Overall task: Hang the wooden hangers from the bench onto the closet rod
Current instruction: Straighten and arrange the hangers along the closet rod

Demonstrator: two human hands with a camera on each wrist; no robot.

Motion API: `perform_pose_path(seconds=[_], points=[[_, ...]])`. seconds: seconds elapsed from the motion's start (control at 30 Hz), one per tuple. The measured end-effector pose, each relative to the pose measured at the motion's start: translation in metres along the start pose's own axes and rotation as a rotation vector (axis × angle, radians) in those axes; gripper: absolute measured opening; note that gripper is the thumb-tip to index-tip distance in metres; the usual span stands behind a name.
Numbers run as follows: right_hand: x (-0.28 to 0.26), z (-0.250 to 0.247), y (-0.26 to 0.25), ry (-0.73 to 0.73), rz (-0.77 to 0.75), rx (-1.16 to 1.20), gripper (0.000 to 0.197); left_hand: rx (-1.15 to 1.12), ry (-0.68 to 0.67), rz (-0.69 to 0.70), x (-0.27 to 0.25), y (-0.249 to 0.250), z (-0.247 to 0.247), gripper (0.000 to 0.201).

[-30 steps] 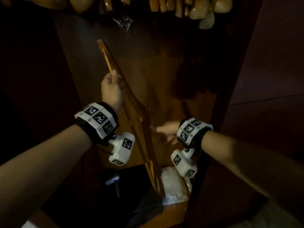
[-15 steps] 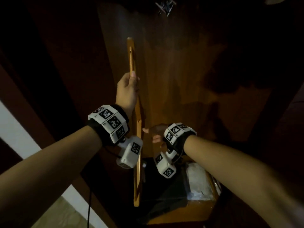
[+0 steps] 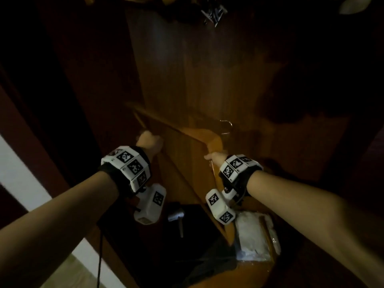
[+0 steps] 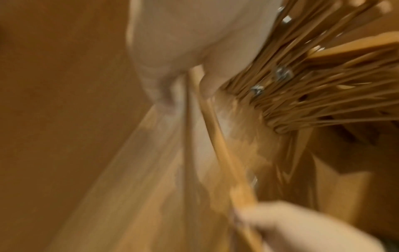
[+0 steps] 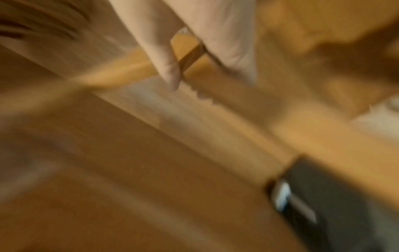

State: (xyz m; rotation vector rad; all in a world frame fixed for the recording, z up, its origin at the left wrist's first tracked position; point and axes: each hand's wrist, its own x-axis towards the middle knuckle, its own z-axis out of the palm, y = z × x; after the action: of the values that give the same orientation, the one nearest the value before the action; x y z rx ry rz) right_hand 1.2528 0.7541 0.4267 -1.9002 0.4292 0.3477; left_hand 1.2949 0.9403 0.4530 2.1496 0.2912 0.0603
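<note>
I hold a wooden hanger (image 3: 187,134) in front of the dark closet panel, its metal hook (image 3: 226,126) pointing right. My left hand (image 3: 149,142) grips the hanger's thin lower bar near its left end (image 4: 190,95). My right hand (image 3: 216,157) pinches the thick wood near the hanger's neck (image 5: 190,54), thumb on one face and fingers on the other. Several wooden hangers (image 4: 313,81) hang packed together above, on the right of the left wrist view, and show at the top edge (image 3: 353,3) of the head view. The rod itself is not visible.
Below my hands a wooden ledge (image 3: 255,273) carries a dark bag (image 3: 197,235) with a metal buckle (image 3: 176,217) and a clear plastic packet (image 3: 253,235). More hanger wood leans beside my right wrist (image 3: 224,231). A white strip of wall (image 3: 18,179) runs at left.
The hanger has swung from standing nearly upright to lying across, hook to the right. My right hand has closed on its neck. My left hand has dropped lower and moved left.
</note>
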Motion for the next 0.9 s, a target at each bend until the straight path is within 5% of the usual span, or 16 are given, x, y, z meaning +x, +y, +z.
perform_pose_path(seconds=[0.1,0.2,0.33,0.43,0.53,0.8,0.9], points=[[-0.003,-0.021,-0.013,0.16,-0.056,0.023,0.067,0.036,0.061,0.047,-0.012,0.015,0.027,0.066],[-0.018,-0.041,-0.027,0.291,-0.149,0.001,0.076,-0.112,-0.272,0.129,-0.037,0.046,0.061,0.066],[-0.036,-0.066,-0.032,0.38,-0.192,-0.106,0.06,-0.34,-0.6,0.074,-0.067,0.091,0.091,0.054],[-0.047,-0.082,-0.029,0.423,-0.198,-0.123,0.051,-0.461,-0.613,0.126,-0.068,0.117,0.105,0.034],[-0.062,-0.104,-0.022,0.412,-0.228,-0.17,0.044,-0.504,-0.645,0.091,-0.063,0.141,0.119,0.047],[-0.131,-0.169,-0.01,0.272,-0.068,-0.272,0.08,-0.668,-0.879,0.139,-0.073,0.209,0.152,0.05],[-0.149,-0.191,-0.013,0.334,-0.042,-0.212,0.08,-0.617,-0.918,0.191,-0.078,0.234,0.16,0.045]])
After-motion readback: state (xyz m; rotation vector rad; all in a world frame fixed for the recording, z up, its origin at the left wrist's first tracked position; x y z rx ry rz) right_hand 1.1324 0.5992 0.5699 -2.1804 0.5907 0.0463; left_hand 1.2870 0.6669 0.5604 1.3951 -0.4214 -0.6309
